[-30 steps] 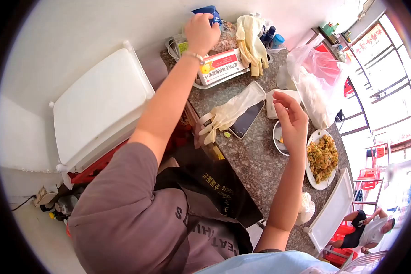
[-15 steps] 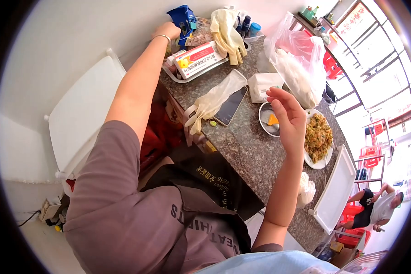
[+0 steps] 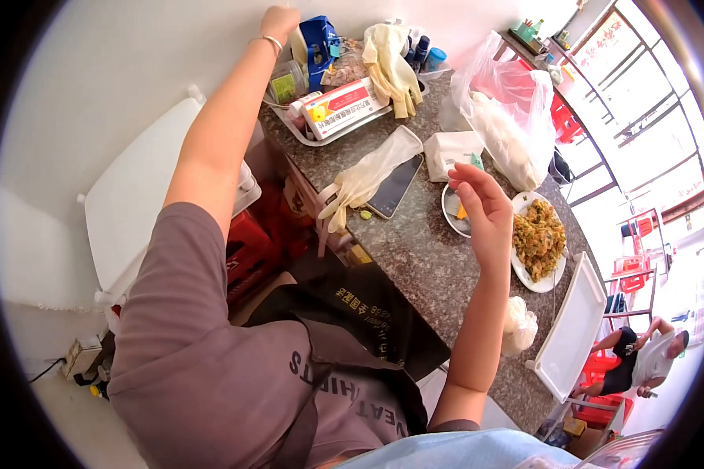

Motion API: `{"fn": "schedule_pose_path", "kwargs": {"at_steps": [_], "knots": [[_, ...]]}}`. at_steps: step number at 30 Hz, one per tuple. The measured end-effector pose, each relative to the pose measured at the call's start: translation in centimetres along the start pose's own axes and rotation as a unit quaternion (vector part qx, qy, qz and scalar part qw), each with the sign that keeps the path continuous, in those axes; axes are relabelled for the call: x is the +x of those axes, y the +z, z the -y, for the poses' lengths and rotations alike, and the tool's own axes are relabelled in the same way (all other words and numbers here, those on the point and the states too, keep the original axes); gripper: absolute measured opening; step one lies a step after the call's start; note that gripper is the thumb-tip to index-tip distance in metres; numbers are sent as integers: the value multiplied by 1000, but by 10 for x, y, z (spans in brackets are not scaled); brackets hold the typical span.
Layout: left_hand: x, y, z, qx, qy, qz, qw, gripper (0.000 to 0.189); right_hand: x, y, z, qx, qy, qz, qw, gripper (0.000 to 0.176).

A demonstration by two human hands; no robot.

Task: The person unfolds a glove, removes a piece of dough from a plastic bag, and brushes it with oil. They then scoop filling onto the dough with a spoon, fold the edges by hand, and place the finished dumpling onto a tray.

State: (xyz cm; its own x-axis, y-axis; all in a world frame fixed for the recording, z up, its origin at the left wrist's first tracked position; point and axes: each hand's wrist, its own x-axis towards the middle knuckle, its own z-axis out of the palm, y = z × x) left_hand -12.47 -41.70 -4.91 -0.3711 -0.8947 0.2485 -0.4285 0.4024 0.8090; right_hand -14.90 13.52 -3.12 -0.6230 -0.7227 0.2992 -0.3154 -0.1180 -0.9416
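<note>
Up by the wall, the left hand is curled beside the blue bag behind the box, its pinch unclear, while the right hand, thumb and fingers apart, hangs by 1 bowl.

The left arm stretches far forward and out to the side, nearly straight from shoulder to wrist. At its end the left hand is bunched, its fingers curled in; whether they grip anything cannot be made out. The right arm bends at the elbow, its forearm pointing forward. The right hand hangs raised with nothing in it, fingers loosely bent and thumb apart from them.
</note>
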Motion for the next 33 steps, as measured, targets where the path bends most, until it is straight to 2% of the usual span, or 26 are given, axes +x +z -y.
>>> {"fn": "schedule_pose_path", "kwargs": {"at_steps": [2,3,5,9,11,13,15,16,17,19,21,22,23,24,26,27,29,31,32,33], "knots": [[-9,-20,-28,-206,97,-65,972,19,0,2,-2,9,-4,2,1000,27],[-4,-27,-33,-205,101,-66,971,19,0,2,-2,13,-11,3,1000,27],[21,-39,-38,-263,210,0,942,13,-1,3,0,17,-21,3,1000,26],[-102,-91,-156,-319,273,-57,906,15,-3,3,8,30,-18,-4,999,26],[-141,-103,-184,-439,316,19,841,16,-4,2,12,29,-22,-11,999,26],[-164,-107,-196,-430,322,63,841,15,-2,0,19,28,-38,-34,998,26],[-184,-102,-201,-538,319,214,750,9,3,0,28,24,-58,-52,997,26],[-204,-99,-206,-573,295,254,721,6,6,-1,32,23,-85,-79,993,27],[-214,-93,-204,-575,291,264,717,6,9,-1,37,20,-111,-106,988,27],[-234,-75,-196,-583,275,374,667,8,15,1,51,-5,-140,-144,980,33],[-268,-54,-192,-593,255,418,639,11,20,2,65,25,-154,-117,981,43],[-283,-54,-191,-560,251,469,635,8,23,5,67,50,-161,-99,981,42],[-295,-51,-190,-520,270,467,663,3,23,7,69,76,-170,-81,979,41],[-306,-46,-189,-500,289,459,676,8,19,5,71,75,-164,-86,980,41],[-313,-34,-179,-480,303,450,689,14,13,3,75,21,-100,23,994,31],[-313,-29,-170,-489,298,443,690,16,13,5,74,22,-96,24,995,31],[-321,-19,-159,-498,287,433,694,21,14,11,71,-31,-131,-34,990,20],[-346,-8,-159,-596,244,351,680,59,17,18,69,-29,-152,-50,987,16],[-345,-10,-141,-542,205,463,671,71,18,20,71,-58,-163,-49,984,17],[-355,-7,-131,-526,198,511,651,62,19,21,74,-87,-173,-48,980,17]]}}
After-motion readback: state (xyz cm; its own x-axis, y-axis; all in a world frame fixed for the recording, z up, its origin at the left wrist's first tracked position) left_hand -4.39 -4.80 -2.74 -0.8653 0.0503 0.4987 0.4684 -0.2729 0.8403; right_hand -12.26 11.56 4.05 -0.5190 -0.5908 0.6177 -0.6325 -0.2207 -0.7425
